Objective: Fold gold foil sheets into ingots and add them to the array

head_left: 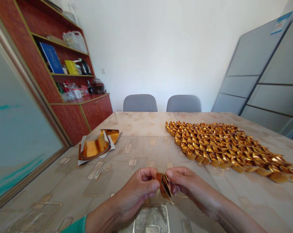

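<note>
Foil pc: L fingers, R fingers pinching (edges).

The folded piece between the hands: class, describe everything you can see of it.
The folded piece is small and gold-brown, with a slight sheen, like foil paper. Several layers show along its edge, with pale rims and a dark gap between them. It tilts, narrowing to a low tip toward the person's right. The left hand pinches its left side, the right hand its upper right edge, over the table.
</note>
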The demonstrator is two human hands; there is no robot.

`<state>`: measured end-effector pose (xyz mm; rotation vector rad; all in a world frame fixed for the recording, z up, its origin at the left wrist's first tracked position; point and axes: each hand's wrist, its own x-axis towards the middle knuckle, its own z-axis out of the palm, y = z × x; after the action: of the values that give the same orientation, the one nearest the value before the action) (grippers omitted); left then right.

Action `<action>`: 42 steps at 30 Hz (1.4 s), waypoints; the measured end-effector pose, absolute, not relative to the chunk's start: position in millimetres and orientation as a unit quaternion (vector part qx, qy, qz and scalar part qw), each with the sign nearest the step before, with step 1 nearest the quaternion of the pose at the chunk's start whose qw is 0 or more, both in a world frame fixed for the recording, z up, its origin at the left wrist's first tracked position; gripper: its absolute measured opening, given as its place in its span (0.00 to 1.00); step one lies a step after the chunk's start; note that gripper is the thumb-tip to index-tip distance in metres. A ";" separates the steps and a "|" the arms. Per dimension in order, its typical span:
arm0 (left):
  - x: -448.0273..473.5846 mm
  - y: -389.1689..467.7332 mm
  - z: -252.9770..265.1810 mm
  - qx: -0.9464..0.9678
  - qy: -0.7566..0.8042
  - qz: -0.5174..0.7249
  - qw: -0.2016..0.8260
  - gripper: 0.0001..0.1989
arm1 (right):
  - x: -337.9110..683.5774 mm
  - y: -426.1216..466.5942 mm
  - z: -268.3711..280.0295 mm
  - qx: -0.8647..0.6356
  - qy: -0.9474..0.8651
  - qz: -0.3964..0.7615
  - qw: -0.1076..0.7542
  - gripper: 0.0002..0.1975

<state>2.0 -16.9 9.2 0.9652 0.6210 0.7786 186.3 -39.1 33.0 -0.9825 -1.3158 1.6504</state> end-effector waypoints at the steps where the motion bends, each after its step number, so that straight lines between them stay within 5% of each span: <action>1: 1.7 -17.3 10.1 0.444 0.278 0.354 0.775 0.20 | 187.2 -37.8 36.2 -0.384 -0.531 0.648 0.389 0.20; 29: -0.1 -15.4 18.6 0.412 0.250 0.356 0.800 0.15 | 176.0 -38.9 17.5 -0.218 -0.384 0.801 0.404 0.12; 42: 5.2 -18.6 16.8 0.209 0.187 0.356 0.891 0.11 | 174.6 -38.5 12.8 -0.221 -0.311 0.806 0.452 0.10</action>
<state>5.2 -18.6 16.8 0.4331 0.3876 0.7397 174.6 -38.5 12.8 -0.5455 -0.7687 1.9909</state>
